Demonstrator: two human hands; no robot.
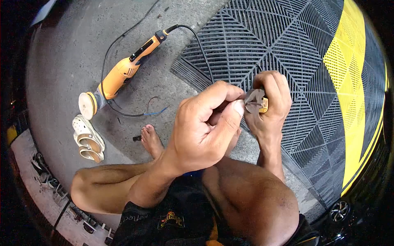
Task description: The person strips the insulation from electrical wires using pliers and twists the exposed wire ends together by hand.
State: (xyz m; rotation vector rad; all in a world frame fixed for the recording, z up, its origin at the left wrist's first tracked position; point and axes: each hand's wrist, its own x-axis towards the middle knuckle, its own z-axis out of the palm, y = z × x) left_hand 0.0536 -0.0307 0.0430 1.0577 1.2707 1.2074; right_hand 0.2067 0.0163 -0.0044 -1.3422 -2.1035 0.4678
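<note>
Clamping yellow-trimmed grey metal pliers [254,99] in right hand [274,95], at three o'clock from close-by, pinched left hand [201,131] (contents unclear).

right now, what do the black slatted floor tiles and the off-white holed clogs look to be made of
The black slatted floor tiles look like hard moulded plastic, mostly matte: their thin ribs repeat in regular patterns. The off-white holed clogs seem to be moulded foam or rubber, smooth and dull, with holes through the uppers; which one stays open.
</note>
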